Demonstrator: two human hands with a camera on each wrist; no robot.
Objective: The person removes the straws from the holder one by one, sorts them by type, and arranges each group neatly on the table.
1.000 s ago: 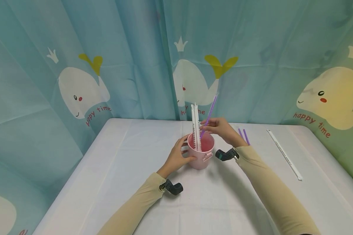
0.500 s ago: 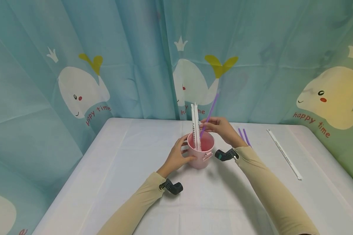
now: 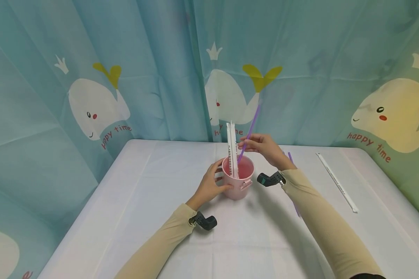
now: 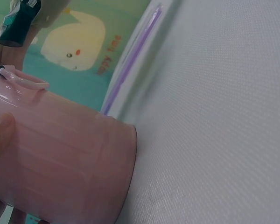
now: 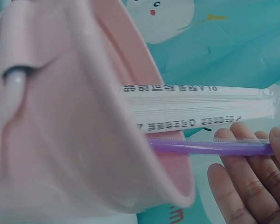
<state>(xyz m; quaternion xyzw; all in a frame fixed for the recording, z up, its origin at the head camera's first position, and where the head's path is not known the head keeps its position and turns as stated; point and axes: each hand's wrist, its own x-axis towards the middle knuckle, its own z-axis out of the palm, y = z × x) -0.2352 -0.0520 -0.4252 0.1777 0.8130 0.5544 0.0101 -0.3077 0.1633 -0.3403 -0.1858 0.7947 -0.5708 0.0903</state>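
Right now your right hand (image 3: 265, 149) pinches a purple straw (image 3: 253, 120) partway along its length, thumb against the fingers, while your left hand (image 3: 209, 186) grips the pink bucket (image 3: 235, 192), thumb on the near wall and fingers round its left side. The purple straw's lower end sits inside the bucket, and its long axis slants up from there, the top pointing right and away from you, toward the curtain (image 3: 160, 58). The bucket stands upright with its mouth up. Just left of your straw, white wrapped straws (image 3: 231, 135) rise almost vertically out of the same mouth, leaving only a narrow gap between them and your fingertips. Beyond the bucket you have a short strip of table (image 3: 251, 240) before the far edge; the surface stretches wider to the left and toward you. On your right, a loose purple straw (image 3: 290, 157) runs partly beneath your forearm, and a white straw (image 3: 336, 182) lies farther out, slanting toward the near right. The bucket is smooth, glossy and round, with a small handle (image 3: 246, 184) low on its rim facing you. Clear film sleeves your straw, printed wrappers cover the white ones, and fine-woven cloth covers the table.
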